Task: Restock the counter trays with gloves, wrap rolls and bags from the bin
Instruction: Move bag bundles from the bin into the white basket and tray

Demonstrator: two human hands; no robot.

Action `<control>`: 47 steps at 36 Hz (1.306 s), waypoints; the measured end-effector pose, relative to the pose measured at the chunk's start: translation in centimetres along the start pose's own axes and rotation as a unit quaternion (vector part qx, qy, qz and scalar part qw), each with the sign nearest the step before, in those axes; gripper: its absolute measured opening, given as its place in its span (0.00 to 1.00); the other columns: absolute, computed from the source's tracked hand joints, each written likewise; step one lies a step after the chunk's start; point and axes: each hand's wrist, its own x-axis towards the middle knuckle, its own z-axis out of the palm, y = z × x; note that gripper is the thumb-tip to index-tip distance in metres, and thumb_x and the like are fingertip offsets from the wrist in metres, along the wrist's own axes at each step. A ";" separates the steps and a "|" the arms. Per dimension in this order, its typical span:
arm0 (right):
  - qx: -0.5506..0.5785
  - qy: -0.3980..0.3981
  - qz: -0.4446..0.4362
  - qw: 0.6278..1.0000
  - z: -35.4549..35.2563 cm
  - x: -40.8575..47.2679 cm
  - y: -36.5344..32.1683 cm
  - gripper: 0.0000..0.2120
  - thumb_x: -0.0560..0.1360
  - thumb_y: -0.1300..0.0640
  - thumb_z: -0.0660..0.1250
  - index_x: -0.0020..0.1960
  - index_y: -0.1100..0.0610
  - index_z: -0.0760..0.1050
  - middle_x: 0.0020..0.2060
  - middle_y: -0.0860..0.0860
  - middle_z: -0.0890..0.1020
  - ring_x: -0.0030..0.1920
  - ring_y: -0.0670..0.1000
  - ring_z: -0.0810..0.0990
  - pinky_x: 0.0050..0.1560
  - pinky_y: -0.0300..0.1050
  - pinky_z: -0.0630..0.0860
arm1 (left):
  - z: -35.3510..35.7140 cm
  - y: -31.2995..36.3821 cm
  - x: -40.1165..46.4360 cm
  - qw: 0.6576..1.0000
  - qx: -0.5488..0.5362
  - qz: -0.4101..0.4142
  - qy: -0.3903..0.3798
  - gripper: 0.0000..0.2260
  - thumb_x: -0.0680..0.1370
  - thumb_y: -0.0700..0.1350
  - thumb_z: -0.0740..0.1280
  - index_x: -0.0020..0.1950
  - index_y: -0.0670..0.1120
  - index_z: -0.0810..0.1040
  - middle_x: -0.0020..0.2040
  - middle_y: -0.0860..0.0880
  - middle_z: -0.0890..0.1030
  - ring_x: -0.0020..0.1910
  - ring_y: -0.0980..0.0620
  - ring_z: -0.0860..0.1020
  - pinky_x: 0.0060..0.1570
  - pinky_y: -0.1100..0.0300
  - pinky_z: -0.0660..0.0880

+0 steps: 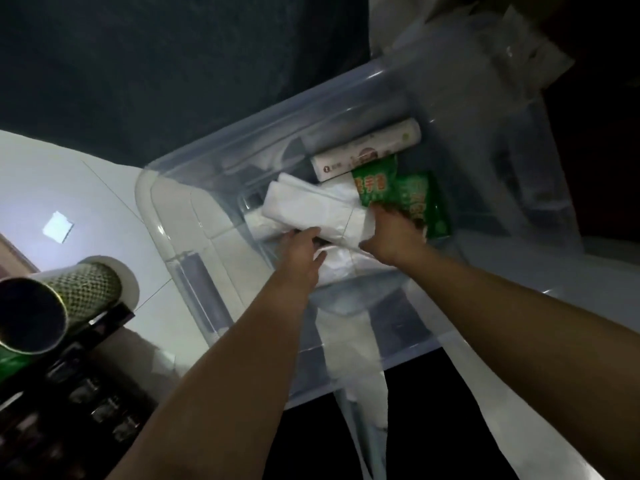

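Note:
Both my hands reach into a clear plastic bin (162, 216). Inside lies a stack of folded white plastic bags (308, 206). My left hand (301, 247) holds the near edge of that stack, fingers tucked under it. My right hand (394, 233) grips the right end of the same bags, right beside two green glove packets (408, 192). A white wrap roll (363, 152) lies behind the packets along the bin's far wall. My fingertips are hidden under the bags.
At the left, a green-patterned roll (93, 282) and a dark tube (31, 317) stand on a black tray rack (69, 393). A loose white bag (353, 368) hangs over the bin's near rim. Clear plastic bags (512, 46) pile up beyond the bin's far right corner.

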 end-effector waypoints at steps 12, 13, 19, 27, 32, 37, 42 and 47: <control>0.033 0.062 -0.004 0.998 -1.0 0.5 0.4 0.22 0.70 0.59 0.71 0.63 0.55 0.71 0.59 0.58 0.76 0.57 0.61 0.77 0.60 0.55 0.74 | 2.1 -0.3 -1.0 0.992 -0.121 -0.005 -0.032 0.16 0.78 0.37 0.68 0.65 0.41 0.75 0.61 0.43 0.79 0.54 0.48 0.78 0.60 0.52 0.75; 0.055 0.055 -0.007 0.997 -1.4 0.1 0.4 0.22 0.70 0.59 0.72 0.63 0.56 0.72 0.59 0.58 0.77 0.57 0.61 0.77 0.58 0.53 0.75 | 1.9 -0.1 -1.7 0.992 -0.119 0.008 -0.046 0.16 0.78 0.37 0.68 0.66 0.42 0.74 0.62 0.42 0.79 0.56 0.46 0.78 0.61 0.51 0.75; 0.138 0.037 -0.036 0.989 -4.5 -4.6 0.3 0.28 0.68 0.52 0.76 0.65 0.56 0.73 0.59 0.57 0.79 0.55 0.58 0.78 0.56 0.55 0.77 | -0.4 0.5 -6.7 0.986 -0.103 0.070 -0.114 0.15 0.79 0.36 0.66 0.65 0.44 0.74 0.63 0.42 0.79 0.60 0.44 0.78 0.51 0.52 0.80; 0.282 0.012 -0.104 0.954 -11.6 -15.4 -1.8 0.25 0.67 0.52 0.78 0.63 0.52 0.78 0.54 0.49 0.83 0.54 0.49 0.82 0.55 0.49 0.79 | -3.6 3.4 -18.6 0.956 -0.015 0.197 -0.215 0.16 0.77 0.36 0.69 0.64 0.42 0.75 0.63 0.42 0.80 0.61 0.40 0.79 0.57 0.47 0.79; 0.376 0.054 -0.135 0.915 -16.2 -24.5 -3.4 0.13 0.69 0.65 0.76 0.53 0.58 0.83 0.47 0.52 0.87 0.47 0.47 0.85 0.49 0.42 0.82 | -3.9 7.1 -26.8 0.903 0.083 0.286 -0.309 0.16 0.75 0.36 0.72 0.61 0.45 0.77 0.58 0.46 0.82 0.57 0.43 0.82 0.52 0.46 0.81; 0.474 0.102 -0.127 0.865 -19.4 -32.3 -1.6 0.13 0.70 0.67 0.73 0.54 0.64 0.81 0.49 0.58 0.86 0.45 0.48 0.85 0.43 0.37 0.80 | -0.3 9.8 -34.0 0.850 0.166 0.302 -0.399 0.17 0.73 0.40 0.73 0.60 0.46 0.78 0.54 0.52 0.85 0.52 0.49 0.84 0.43 0.56 0.81; 0.554 0.151 -0.113 0.811 -21.7 -37.5 2.1 0.13 0.71 0.65 0.73 0.55 0.61 0.82 0.49 0.58 0.86 0.45 0.53 0.86 0.39 0.44 0.81 | 5.1 8.9 -40.0 0.802 0.214 0.336 -0.444 0.11 0.75 0.38 0.72 0.57 0.46 0.79 0.49 0.52 0.86 0.47 0.51 0.85 0.38 0.61 0.80; 0.604 0.161 -0.148 0.766 -23.2 -40.8 8.1 0.15 0.71 0.62 0.73 0.58 0.59 0.81 0.56 0.59 0.84 0.56 0.64 0.82 0.55 0.69 0.74 | 10.0 5.8 -44.6 0.707 0.341 0.402 -0.471 0.23 0.73 0.45 0.75 0.65 0.63 0.75 0.56 0.54 0.83 0.53 0.52 0.83 0.43 0.56 0.81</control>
